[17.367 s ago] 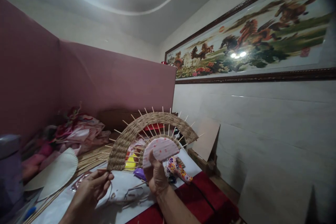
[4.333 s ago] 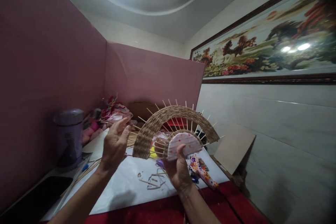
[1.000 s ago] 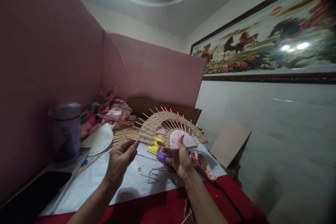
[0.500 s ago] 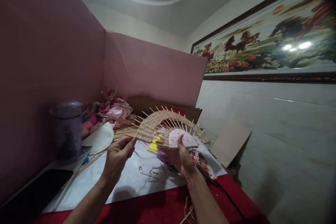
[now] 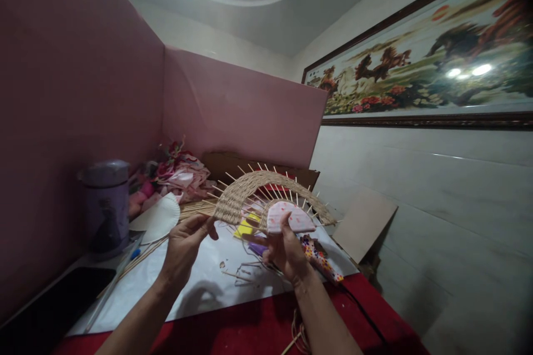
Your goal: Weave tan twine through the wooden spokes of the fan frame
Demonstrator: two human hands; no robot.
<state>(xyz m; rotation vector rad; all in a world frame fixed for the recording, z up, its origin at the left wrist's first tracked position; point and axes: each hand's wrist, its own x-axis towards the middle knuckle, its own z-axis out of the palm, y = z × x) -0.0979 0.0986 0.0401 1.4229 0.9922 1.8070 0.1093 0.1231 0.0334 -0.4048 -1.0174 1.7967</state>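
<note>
I hold up a half-round woven fan piece [image 5: 245,191], a band of tan wicker woven over thin wooden spokes that stick out past the rim. Its hub is a pink spotted half-disc [image 5: 291,220]. My right hand [image 5: 284,249] grips that hub, thumb on its front. My left hand [image 5: 186,244] is closed at the band's left end, fingers pinched on the wicker strand there.
White paper [image 5: 200,288] covers a red table [image 5: 258,327]. On it lie a paper plate [image 5: 158,219], loose reeds [image 5: 195,209], a flowered glue gun [image 5: 320,260], a purple jug [image 5: 106,205], a dark phone [image 5: 45,310] and bunched cloth [image 5: 179,172]. Pink panels stand behind.
The fan piece tipped down toward the table and has come back up a little. My left hand, open 4.3 s ago, has closed on the left end.
</note>
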